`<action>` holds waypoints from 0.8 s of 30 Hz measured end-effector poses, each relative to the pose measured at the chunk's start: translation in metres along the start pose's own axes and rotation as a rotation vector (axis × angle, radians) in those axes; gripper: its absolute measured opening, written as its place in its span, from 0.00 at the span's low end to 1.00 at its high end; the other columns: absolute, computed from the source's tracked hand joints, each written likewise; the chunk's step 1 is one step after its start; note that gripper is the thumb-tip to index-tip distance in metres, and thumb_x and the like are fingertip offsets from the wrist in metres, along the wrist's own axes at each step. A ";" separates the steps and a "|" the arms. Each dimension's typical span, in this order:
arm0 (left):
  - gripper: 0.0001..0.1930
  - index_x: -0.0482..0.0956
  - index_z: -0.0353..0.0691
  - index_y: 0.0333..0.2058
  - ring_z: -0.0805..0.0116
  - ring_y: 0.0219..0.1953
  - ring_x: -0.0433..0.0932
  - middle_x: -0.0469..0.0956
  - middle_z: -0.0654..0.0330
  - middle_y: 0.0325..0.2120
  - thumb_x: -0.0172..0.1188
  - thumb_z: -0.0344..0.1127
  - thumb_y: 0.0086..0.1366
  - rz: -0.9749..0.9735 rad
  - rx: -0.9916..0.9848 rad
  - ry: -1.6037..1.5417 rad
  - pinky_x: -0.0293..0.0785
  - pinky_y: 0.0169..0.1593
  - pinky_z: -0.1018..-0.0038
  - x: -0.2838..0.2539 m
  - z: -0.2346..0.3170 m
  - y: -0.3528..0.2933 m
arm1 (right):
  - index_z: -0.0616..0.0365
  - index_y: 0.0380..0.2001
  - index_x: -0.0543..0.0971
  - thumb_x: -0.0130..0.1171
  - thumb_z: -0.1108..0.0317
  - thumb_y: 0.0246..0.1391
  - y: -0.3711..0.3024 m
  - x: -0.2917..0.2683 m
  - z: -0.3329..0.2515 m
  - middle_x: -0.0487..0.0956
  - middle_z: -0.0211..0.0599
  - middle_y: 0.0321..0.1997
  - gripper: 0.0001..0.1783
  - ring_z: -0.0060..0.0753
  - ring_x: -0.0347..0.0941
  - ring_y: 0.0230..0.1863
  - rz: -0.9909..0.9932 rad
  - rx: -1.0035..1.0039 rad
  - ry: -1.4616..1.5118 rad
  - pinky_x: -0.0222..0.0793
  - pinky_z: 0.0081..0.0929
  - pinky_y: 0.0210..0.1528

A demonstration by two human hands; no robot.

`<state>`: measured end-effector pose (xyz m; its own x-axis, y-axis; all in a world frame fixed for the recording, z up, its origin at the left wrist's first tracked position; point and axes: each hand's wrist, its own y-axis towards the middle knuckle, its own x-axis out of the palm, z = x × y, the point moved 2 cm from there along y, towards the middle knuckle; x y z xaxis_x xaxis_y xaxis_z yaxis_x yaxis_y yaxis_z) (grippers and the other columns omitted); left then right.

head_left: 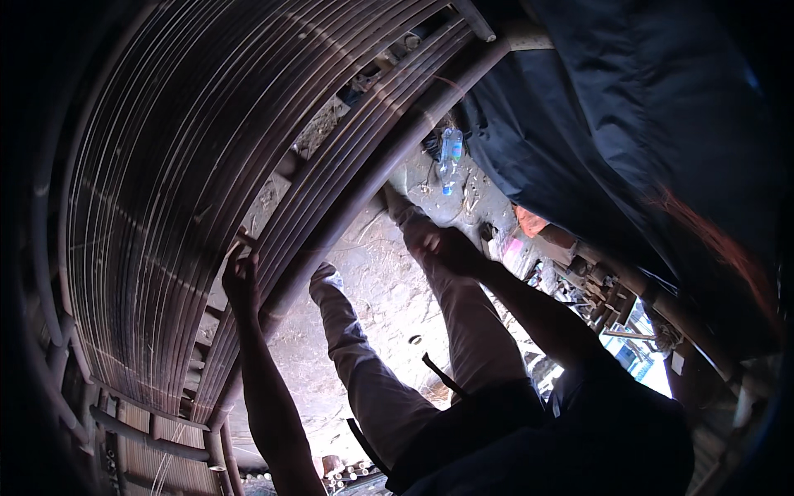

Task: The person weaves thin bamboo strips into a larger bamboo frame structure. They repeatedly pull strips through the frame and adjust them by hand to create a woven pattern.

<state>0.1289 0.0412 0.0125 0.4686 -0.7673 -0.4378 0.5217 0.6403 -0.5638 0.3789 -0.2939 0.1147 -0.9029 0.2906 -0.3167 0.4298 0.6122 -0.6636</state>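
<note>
- Far left, thin brown slats (157,215) run in long rows across a pole frame; a sideways push on one could bow it out of line.
- At the gap dividing the slats, the left hand (241,283) bends its fingers beside a small pale piece (246,240); shade hides whether they pinch it. A slack hold could let it slip through.
- Beyond the gap stands a thick rail (426,113), and a careless pull could knock the knuckles there.
- Center, the right hand (447,250) hangs over the right leg, its grip impossible to tell. Well apart from the slats, it steadies nothing, so they could shift.
- Just past it, a clear bottle (452,149) (blue-capped) sits on the ground; a forward step could kick it.
</note>
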 end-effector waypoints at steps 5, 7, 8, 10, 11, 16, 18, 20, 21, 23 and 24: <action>0.17 0.77 0.40 0.45 0.61 0.45 0.76 0.77 0.55 0.42 0.64 0.39 0.59 0.497 0.361 0.415 0.70 0.51 0.66 0.048 0.076 -0.007 | 0.57 0.54 0.69 0.36 0.25 0.51 0.119 -0.111 0.094 0.75 0.39 0.51 0.47 0.37 0.73 0.48 0.215 0.425 1.239 0.67 0.39 0.48; 0.20 0.75 0.39 0.48 0.59 0.49 0.75 0.76 0.52 0.45 0.64 0.41 0.59 0.380 0.444 0.494 0.69 0.52 0.65 0.087 0.137 0.003 | 0.55 0.61 0.63 0.36 0.22 0.48 0.173 -0.118 0.055 0.64 0.44 0.62 0.51 0.49 0.56 0.64 0.206 0.370 1.727 0.42 0.56 0.65; 0.21 0.75 0.38 0.48 0.56 0.50 0.73 0.75 0.50 0.46 0.62 0.44 0.60 0.345 0.547 0.456 0.68 0.53 0.62 0.126 0.177 0.027 | 0.55 0.59 0.64 0.39 0.26 0.50 0.178 -0.137 0.056 0.65 0.44 0.61 0.47 0.48 0.57 0.63 0.369 0.375 1.764 0.45 0.55 0.64; 0.25 0.74 0.38 0.49 0.52 0.51 0.72 0.74 0.49 0.48 0.58 0.51 0.61 0.247 0.518 0.373 0.66 0.54 0.60 0.178 0.240 0.068 | 0.56 0.54 0.68 0.45 0.38 0.56 0.210 -0.166 0.093 0.69 0.43 0.57 0.36 0.47 0.61 0.61 0.595 0.292 1.802 0.51 0.54 0.63; 0.27 0.74 0.38 0.50 0.51 0.50 0.73 0.74 0.49 0.48 0.56 0.54 0.62 0.146 0.404 0.301 0.67 0.54 0.61 0.203 0.259 0.090 | 0.57 0.51 0.70 0.48 0.45 0.58 0.216 -0.184 0.140 0.72 0.42 0.54 0.28 0.45 0.64 0.58 0.716 0.197 1.796 0.54 0.54 0.62; 0.25 0.82 0.39 0.34 0.55 0.31 0.79 0.81 0.51 0.28 0.54 0.58 0.62 -0.004 0.162 0.132 0.71 0.35 0.61 0.214 0.211 0.140 | 0.61 0.29 0.75 0.42 0.59 0.64 0.121 -0.247 0.159 0.77 0.44 0.30 0.18 0.46 0.73 0.37 0.513 0.174 1.893 0.62 0.51 0.58; 0.24 0.82 0.38 0.35 0.59 0.30 0.79 0.81 0.52 0.28 0.55 0.56 0.62 -0.058 0.122 0.124 0.70 0.35 0.64 0.227 0.224 0.142 | 0.57 0.23 0.71 0.42 0.59 0.64 0.077 -0.244 0.162 0.70 0.39 0.22 0.18 0.42 0.69 0.31 0.487 0.308 1.819 0.61 0.49 0.58; 0.24 0.81 0.37 0.35 0.61 0.31 0.79 0.81 0.53 0.27 0.56 0.56 0.62 -0.056 0.116 0.121 0.70 0.36 0.66 0.228 0.226 0.138 | 0.53 0.22 0.70 0.45 0.62 0.63 0.049 -0.226 0.157 0.69 0.32 0.20 0.15 0.32 0.68 0.27 0.585 0.369 1.750 0.62 0.46 0.57; 0.24 0.81 0.36 0.35 0.62 0.31 0.79 0.81 0.53 0.27 0.56 0.55 0.62 -0.058 0.125 0.111 0.71 0.36 0.67 0.230 0.229 0.140 | 0.52 0.22 0.70 0.46 0.64 0.62 0.042 -0.220 0.159 0.69 0.30 0.19 0.13 0.28 0.67 0.25 0.658 0.409 1.712 0.62 0.46 0.57; 0.23 0.81 0.35 0.34 0.64 0.32 0.79 0.81 0.55 0.27 0.57 0.54 0.62 -0.089 0.143 0.086 0.71 0.37 0.69 0.229 0.230 0.142 | 0.51 0.21 0.71 0.49 0.66 0.60 0.034 -0.192 0.195 0.68 0.28 0.17 0.12 0.24 0.66 0.21 0.627 0.405 1.761 0.65 0.45 0.55; 0.23 0.81 0.35 0.34 0.65 0.32 0.79 0.81 0.55 0.27 0.57 0.54 0.61 -0.106 0.152 0.071 0.71 0.38 0.70 0.229 0.231 0.143 | 0.50 0.21 0.71 0.50 0.67 0.59 0.032 -0.176 0.221 0.69 0.28 0.16 0.11 0.24 0.64 0.19 0.716 0.540 1.795 0.68 0.44 0.53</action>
<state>0.4752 -0.0348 -0.0068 0.3563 -0.8279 -0.4332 0.6699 0.5495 -0.4992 0.5517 -0.4877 -0.0006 0.5741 0.8105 0.1162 0.2914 -0.0697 -0.9541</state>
